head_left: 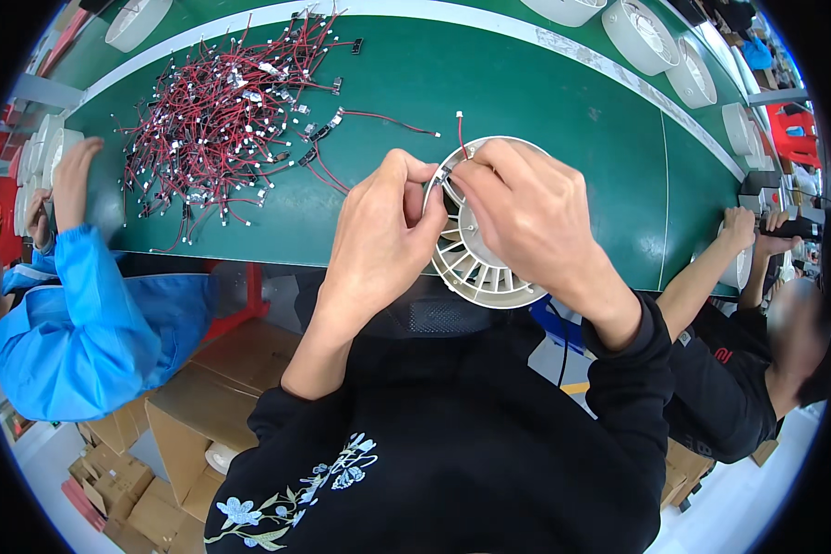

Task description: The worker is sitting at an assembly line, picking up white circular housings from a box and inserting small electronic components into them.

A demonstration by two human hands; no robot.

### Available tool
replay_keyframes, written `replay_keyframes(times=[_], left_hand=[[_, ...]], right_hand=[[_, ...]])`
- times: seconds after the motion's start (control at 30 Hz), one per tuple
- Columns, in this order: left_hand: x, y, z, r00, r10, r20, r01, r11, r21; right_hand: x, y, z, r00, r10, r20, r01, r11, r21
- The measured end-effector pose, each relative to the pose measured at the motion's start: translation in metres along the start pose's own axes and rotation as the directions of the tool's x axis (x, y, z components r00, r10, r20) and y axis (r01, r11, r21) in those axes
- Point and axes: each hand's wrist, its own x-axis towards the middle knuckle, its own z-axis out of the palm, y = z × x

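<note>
A round white fan housing with ribbed vanes sits at the near edge of the green table, tilted between my hands. My left hand is closed, its thumb and forefinger pinching the housing's rim on the left. At that rim, my right hand pinches a small dark wired part, mostly hidden by my fingers. A red lead with a white plug sticks up past the rim beside my right fingertips. Left of my hands, a large tangled pile of red and black wired connectors lies on the table.
A few loose wired pieces lie between the pile and my left hand. More white round housings stand beyond the pale strip at the back. A person in a blue jacket works at left, another in black at right. Cardboard boxes stand below.
</note>
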Motion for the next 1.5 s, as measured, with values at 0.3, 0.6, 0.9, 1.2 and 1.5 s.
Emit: replay_keyframes(times=[0.3, 0.6, 0.9, 1.2, 1.5], left_hand=[[-0.002, -0.002, 0.005, 0.999, -0.03, -0.021, 0.027, 0.991, -0.13], [-0.003, 0.0, 0.016, 0.996, -0.067, -0.055, 0.057, 0.985, -0.166], [0.018, -0.001, 0.043, 0.966, 0.032, -0.257, -0.072, 0.986, -0.148], [0.037, -0.014, -0.022, 0.902, 0.216, -0.374, -0.112, 0.953, 0.281], [-0.061, -0.012, -0.032, 0.963, 0.266, -0.041, -0.258, 0.955, 0.149]], right_hand=[[-0.007, -0.01, -0.003, 0.994, 0.033, 0.1, -0.044, 0.994, 0.101], [-0.032, -0.01, -0.025, 0.964, 0.054, 0.261, -0.108, 0.974, 0.199], [-0.011, -0.02, -0.047, 0.926, 0.159, 0.342, -0.241, 0.947, 0.213], [0.019, 0.029, 0.001, 0.961, 0.224, 0.161, -0.221, 0.975, -0.032], [0.141, 0.18, 0.099, 0.987, 0.109, 0.115, -0.116, 0.992, 0.049]])
